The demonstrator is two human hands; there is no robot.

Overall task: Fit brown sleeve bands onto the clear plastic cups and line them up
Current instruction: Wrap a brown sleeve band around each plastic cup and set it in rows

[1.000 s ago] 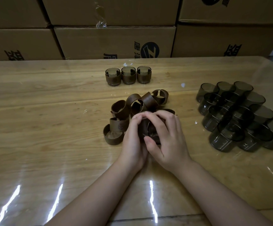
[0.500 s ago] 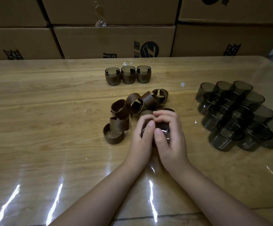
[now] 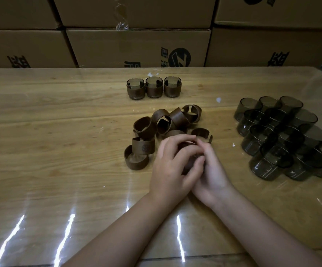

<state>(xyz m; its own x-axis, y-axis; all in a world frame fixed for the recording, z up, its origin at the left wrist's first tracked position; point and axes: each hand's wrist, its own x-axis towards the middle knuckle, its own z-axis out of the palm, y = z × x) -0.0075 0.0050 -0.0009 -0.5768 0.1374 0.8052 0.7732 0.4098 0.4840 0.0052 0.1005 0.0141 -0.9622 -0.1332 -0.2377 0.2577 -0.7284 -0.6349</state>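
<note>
The left hand [image 3: 170, 170] and right hand [image 3: 213, 172] both curl round one cup [image 3: 189, 163], just beside the loose brown bands [image 3: 167, 122] on the surface [image 3: 60, 151].

Table [image 3: 60, 132]: pale wood grain under glossy, reflective clear film. Cups [image 3: 283, 135]: smoky transparent plastic, smooth, shiny. Sleeve bands [image 3: 144, 126]: brown, matt, leather-like. Cartons [image 3: 137, 45]: matt brown cardboard, black print

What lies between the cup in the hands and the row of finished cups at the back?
The pile of loose brown bands lies directly between the held cup, gripped by left hand and right hand, and the row of three sleeved cups. Lifted over it, the path looks free.
</note>
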